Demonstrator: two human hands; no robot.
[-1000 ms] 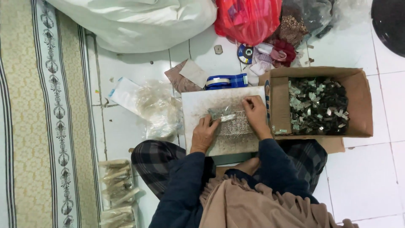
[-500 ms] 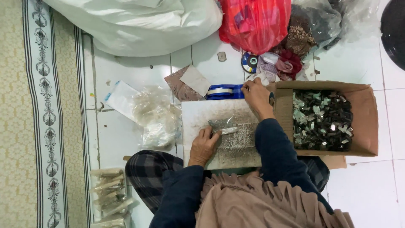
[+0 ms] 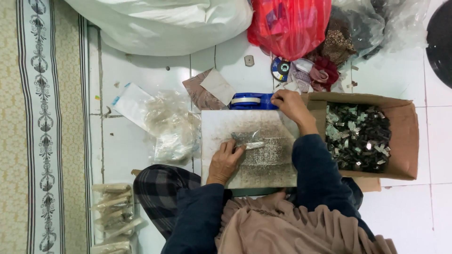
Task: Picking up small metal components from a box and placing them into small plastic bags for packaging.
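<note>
I sit on a white tiled floor with a worn grey-white board (image 3: 268, 164) across my lap. My left hand (image 3: 225, 161) rests on the board and pins down a small clear plastic packet (image 3: 248, 139) holding small pieces. My right hand (image 3: 290, 104) reaches past the board's far edge and touches a blue tape dispenser (image 3: 252, 100) with a white roll. Its fingers are curled on the dispenser's right end. To my right stands an open cardboard box (image 3: 404, 141) full of small dark and silvery pieces.
A heap of clear plastic bags (image 3: 170, 128) lies left of the board. Filled packets (image 3: 113, 211) are stacked at lower left by a patterned rug (image 3: 42, 127). A large white sack (image 3: 165, 23), a red bag (image 3: 292, 26) and cloth scraps lie beyond.
My right hand has left the board's top right corner and moved up to the blue tape dispenser. My left hand keeps holding the packet on the board.
</note>
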